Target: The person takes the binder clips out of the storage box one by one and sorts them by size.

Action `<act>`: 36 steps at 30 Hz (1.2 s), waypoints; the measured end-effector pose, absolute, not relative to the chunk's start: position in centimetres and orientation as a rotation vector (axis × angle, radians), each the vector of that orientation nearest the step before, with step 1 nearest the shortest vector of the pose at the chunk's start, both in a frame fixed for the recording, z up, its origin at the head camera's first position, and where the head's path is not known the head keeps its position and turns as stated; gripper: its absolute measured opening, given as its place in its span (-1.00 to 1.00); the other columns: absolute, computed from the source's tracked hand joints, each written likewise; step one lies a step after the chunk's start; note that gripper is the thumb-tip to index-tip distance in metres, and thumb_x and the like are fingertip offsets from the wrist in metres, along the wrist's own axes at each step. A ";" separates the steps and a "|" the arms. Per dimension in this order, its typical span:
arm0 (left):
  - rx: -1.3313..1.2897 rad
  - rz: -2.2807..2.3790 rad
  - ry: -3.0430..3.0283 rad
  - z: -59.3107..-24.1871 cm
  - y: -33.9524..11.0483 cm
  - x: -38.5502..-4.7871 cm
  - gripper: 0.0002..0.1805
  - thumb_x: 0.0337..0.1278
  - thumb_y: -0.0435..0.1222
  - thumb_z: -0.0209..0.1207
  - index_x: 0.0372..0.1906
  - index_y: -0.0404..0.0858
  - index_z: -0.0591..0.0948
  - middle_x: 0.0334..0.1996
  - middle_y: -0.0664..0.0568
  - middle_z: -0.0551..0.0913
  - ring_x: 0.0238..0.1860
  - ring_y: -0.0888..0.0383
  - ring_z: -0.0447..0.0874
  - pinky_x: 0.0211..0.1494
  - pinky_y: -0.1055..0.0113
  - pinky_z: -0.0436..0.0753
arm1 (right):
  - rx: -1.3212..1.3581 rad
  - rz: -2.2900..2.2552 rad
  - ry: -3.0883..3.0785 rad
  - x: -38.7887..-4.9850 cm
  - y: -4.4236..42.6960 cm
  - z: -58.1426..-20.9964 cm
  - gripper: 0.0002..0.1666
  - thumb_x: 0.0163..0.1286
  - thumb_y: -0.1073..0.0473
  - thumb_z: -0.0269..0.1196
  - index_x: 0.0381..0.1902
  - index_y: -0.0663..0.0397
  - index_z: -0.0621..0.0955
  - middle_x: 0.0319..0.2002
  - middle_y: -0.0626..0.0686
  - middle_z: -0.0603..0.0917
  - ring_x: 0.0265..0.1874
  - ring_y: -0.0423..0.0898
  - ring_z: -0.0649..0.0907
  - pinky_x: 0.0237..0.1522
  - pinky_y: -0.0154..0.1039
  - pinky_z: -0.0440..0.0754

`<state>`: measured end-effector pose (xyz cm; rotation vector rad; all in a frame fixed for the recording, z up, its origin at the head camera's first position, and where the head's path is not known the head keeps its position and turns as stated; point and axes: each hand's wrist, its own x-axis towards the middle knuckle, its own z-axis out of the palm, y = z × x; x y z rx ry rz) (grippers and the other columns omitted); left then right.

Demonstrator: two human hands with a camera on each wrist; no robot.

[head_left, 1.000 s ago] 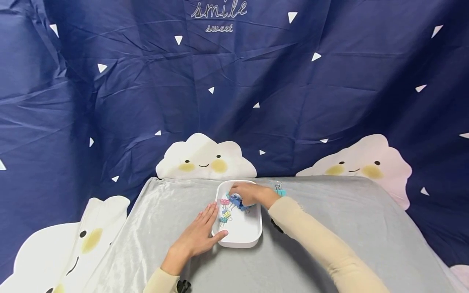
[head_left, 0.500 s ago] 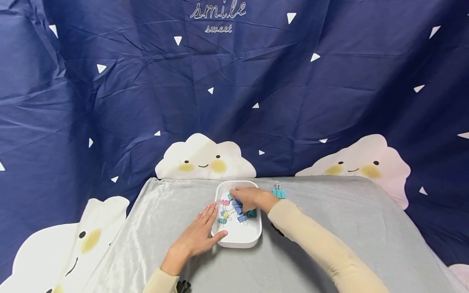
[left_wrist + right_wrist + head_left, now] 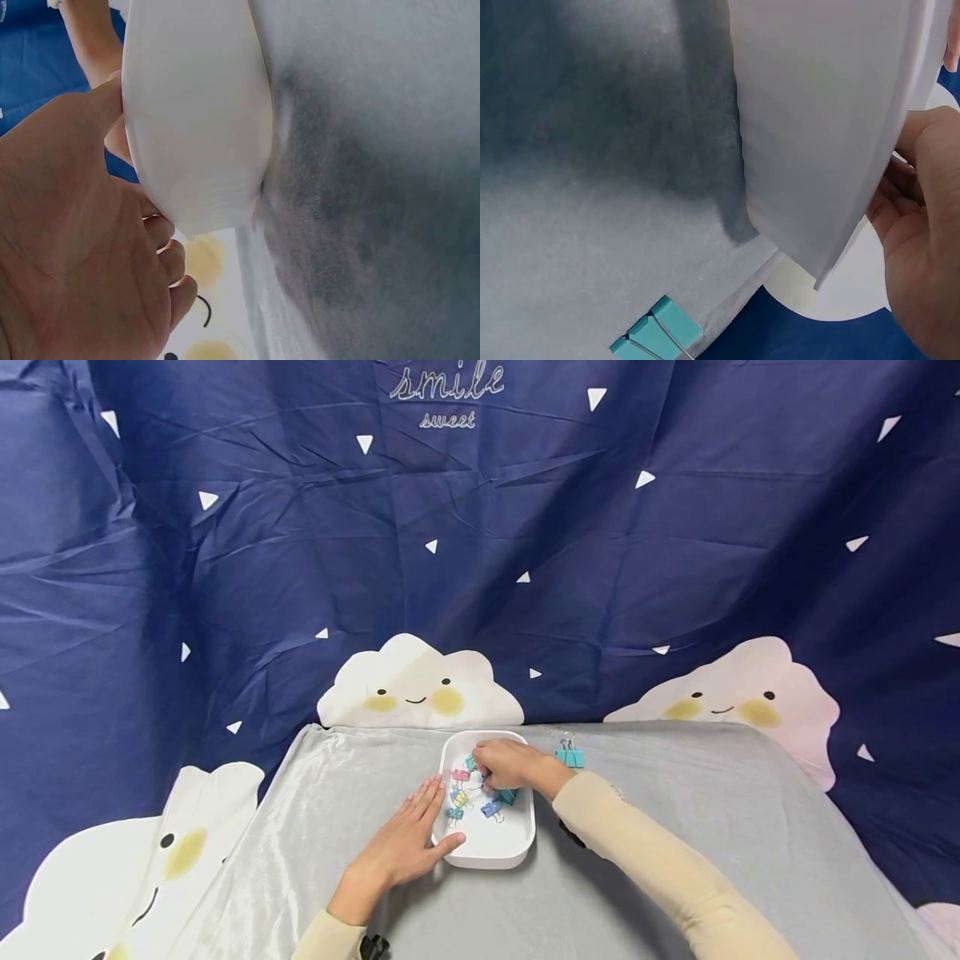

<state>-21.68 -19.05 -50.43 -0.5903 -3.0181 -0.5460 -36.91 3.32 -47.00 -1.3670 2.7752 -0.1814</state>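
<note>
Now, the right hand [image 3: 514,764] curls its fingers over a mostly hidden blue clip [image 3: 485,780] near twelve o'clock in the white tray [image 3: 491,843]; whether it pinches the clip, one cannot tell. The left hand [image 3: 408,831], fingers extended and grasping nothing, touches the tray's nine-o'clock side. Over the past second the bunched clips have parted: a loose blue clip [image 3: 491,810] lies toward six, a green clip [image 3: 507,797] toward three, likely making single clips easier to reach. A turquoise clip [image 3: 570,757] sits outside, at two o'clock.
</note>
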 end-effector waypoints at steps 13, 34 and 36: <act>-0.597 -0.528 -3.019 -50.6 -19.1 -21.7 0.05 0.50 0.32 0.02 0.70 -0.36 0.11 0.75 -0.15 0.02 0.75 -0.15 -0.01 0.77 -0.09 0.15 | -1.467 -0.258 2.759 -37.3 3.7 -47.2 -0.76 0.30 0.24 0.53 -0.11 -0.01 0.72 -0.16 -0.04 0.76 -0.20 -0.15 0.68 0.02 -0.14 0.75; -0.577 -0.500 -3.034 -50.9 -19.1 -21.8 0.06 0.50 0.35 -0.01 0.72 -0.31 0.06 0.76 -0.11 -0.02 0.76 -0.12 -0.07 0.79 -0.06 0.08 | -1.560 -0.503 2.774 -36.9 3.8 -45.4 -0.88 0.42 0.33 0.38 -0.11 0.13 0.77 -0.15 0.00 0.78 -0.24 -0.16 0.67 -0.06 -0.23 0.76; -0.581 -0.501 -3.034 -50.9 -19.1 -21.8 0.06 0.50 0.35 -0.01 0.72 -0.31 0.07 0.76 -0.12 -0.02 0.76 -0.12 -0.07 0.79 -0.07 0.08 | -1.579 -0.515 2.773 -36.8 3.9 -45.2 -0.87 0.42 0.32 0.39 -0.10 0.13 0.77 -0.14 0.00 0.78 -0.24 -0.15 0.67 -0.07 -0.23 0.76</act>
